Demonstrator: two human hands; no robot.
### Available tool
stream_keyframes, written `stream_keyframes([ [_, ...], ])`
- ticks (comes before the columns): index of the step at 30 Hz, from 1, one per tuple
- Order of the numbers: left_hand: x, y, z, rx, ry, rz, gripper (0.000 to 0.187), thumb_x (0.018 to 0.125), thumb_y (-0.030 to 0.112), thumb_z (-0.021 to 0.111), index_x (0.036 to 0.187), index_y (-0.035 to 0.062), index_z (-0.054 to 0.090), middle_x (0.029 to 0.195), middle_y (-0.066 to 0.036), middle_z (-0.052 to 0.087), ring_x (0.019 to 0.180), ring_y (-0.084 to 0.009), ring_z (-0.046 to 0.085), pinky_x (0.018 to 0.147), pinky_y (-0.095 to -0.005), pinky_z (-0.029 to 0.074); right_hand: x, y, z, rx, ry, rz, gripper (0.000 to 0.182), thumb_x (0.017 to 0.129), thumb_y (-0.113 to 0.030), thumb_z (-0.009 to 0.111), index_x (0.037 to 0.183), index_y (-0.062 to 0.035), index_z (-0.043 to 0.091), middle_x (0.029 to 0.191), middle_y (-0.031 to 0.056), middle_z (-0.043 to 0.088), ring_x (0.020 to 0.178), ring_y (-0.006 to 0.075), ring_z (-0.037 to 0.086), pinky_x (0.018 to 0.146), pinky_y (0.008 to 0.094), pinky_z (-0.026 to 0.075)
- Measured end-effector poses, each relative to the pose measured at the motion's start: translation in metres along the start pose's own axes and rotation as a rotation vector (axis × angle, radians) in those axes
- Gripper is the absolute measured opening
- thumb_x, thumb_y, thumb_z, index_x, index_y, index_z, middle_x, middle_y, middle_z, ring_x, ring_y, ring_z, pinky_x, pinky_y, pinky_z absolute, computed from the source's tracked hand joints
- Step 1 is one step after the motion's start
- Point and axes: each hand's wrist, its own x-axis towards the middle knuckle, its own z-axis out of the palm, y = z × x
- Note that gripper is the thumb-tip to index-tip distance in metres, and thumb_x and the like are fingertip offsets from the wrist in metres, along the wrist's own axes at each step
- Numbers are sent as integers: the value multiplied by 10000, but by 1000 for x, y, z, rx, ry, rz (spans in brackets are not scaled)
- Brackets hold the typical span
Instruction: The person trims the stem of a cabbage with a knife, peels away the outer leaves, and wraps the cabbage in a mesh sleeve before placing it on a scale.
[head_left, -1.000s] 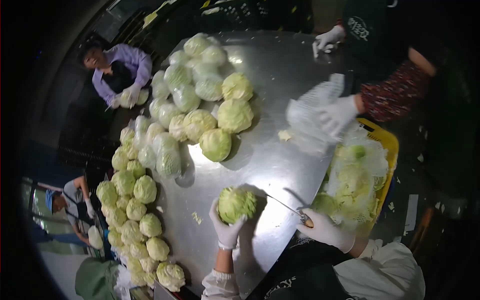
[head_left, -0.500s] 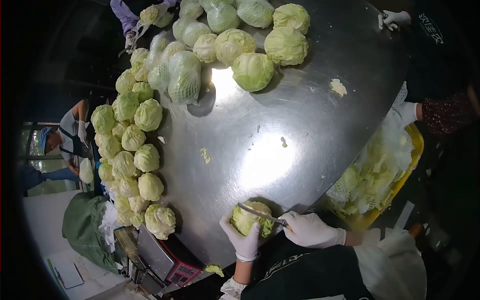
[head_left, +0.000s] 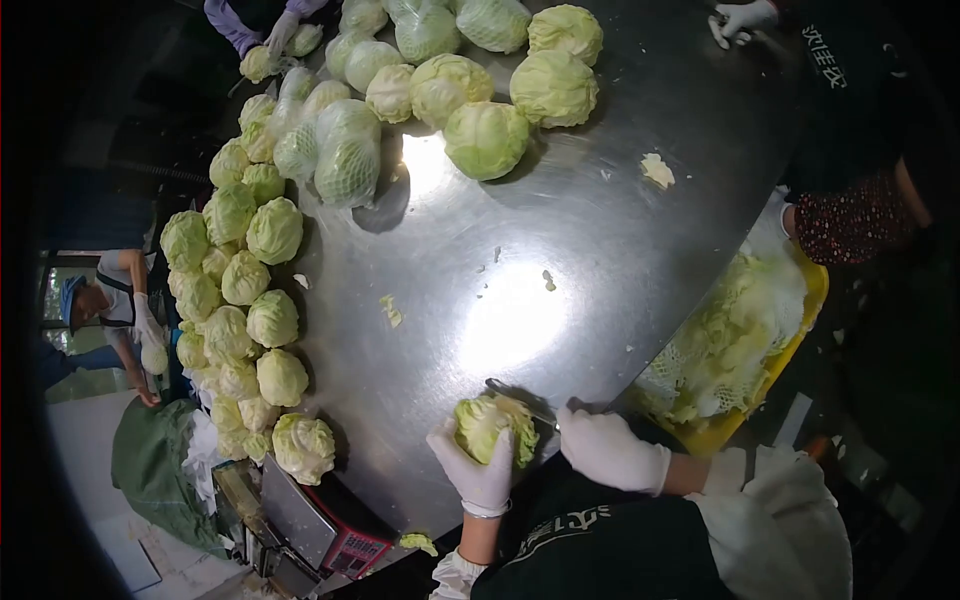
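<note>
My left hand [head_left: 474, 478], in a white glove, grips a pale green cabbage [head_left: 482, 424] at the near edge of the metal table. Its thumb and fingers wrap the cabbage's near and left sides. In my gloved right hand [head_left: 612, 450] is a knife [head_left: 521, 398] with a dark, curved, narrow blade. The blade lies along the cabbage's far right side, where a cut, pale face shows. A small leaf scrap [head_left: 418, 543] lies to the left of my left wrist.
Cabbages [head_left: 243, 277] line the table's [head_left: 420, 290] left side, with net-wrapped ones [head_left: 347, 155] farther back. A red scale [head_left: 352, 550] stands at lower left. On the right, a yellow crate [head_left: 720, 432] holds leaves and netting. Co-workers' gloved hands [head_left: 743, 20] show at the far edges.
The cabbage has turned in my left hand, now showing a cut side. My knife has moved from across its top to its far right side. The whole view has shifted slightly.
</note>
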Motion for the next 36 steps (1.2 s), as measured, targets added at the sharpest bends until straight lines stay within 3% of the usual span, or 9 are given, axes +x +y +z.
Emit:
stream_keyframes([
  [5,-12,-12,-4,-113,53,68,728,796,251,800,1332,0,377,1258,-133,441,1211,-243,454,1075,-400,375,4,10,-4,342,-140,139,254,922,-183,557,1010,48,500,784,241,671,714,455,660,690,509,555],
  [9,-16,-21,-14,-355,167,9,849,734,327,863,1345,23,358,1285,-136,410,1234,-263,433,1102,-420,347,2,6,-15,518,-214,199,299,952,-228,538,1064,47,510,889,245,675,802,432,677,759,477,554],
  [12,-13,-16,-5,-336,248,88,889,699,340,880,1346,27,357,1310,-143,392,1262,-275,411,1117,-430,326,4,-8,-17,667,-76,75,384,976,-232,513,1235,52,507,1100,288,647,963,454,660,844,490,536],
  [16,-20,-19,-9,-123,137,239,856,656,322,898,1280,47,381,1235,-99,364,1173,-215,405,1047,-398,359,14,-17,3,642,58,-119,612,1045,-318,443,1520,32,281,1437,335,438,1127,463,613,965,463,504],
  [18,-26,-16,-18,46,121,227,817,671,318,890,1255,50,385,1186,-81,361,1111,-202,416,1000,-380,379,12,-17,-9,652,-80,-161,604,1035,-308,453,1505,42,305,1481,313,404,1050,469,642,932,478,519],
  [22,-27,-4,-12,-322,93,-47,782,711,337,864,1268,29,409,1209,-106,388,1139,-230,437,1030,-396,377,5,-29,-38,498,-240,-129,608,1018,-293,485,1499,40,320,1511,281,381,866,416,695,772,458,577],
  [24,-26,-7,-14,-371,95,-80,774,722,343,856,1272,21,417,1223,-117,396,1152,-240,443,1042,-402,374,-2,-29,-44,209,-225,-207,620,994,-284,528,1499,20,336,1524,234,386,647,321,690,558,393,570],
  [27,-28,-9,-12,-194,44,38,774,734,337,845,1284,-2,421,1268,-144,399,1186,-261,441,1067,-420,360,-8,-27,-44,48,-130,-236,599,978,-282,555,1476,3,385,1500,183,437,552,232,669,457,320,527],
  [36,-28,1,6,-7,121,158,758,802,378,833,1285,-19,406,1260,-147,418,1188,-255,450,1056,-420,367,7,-34,-38,-51,62,-170,537,955,-254,578,1417,-7,463,1201,96,566,543,206,669,446,325,519],
])
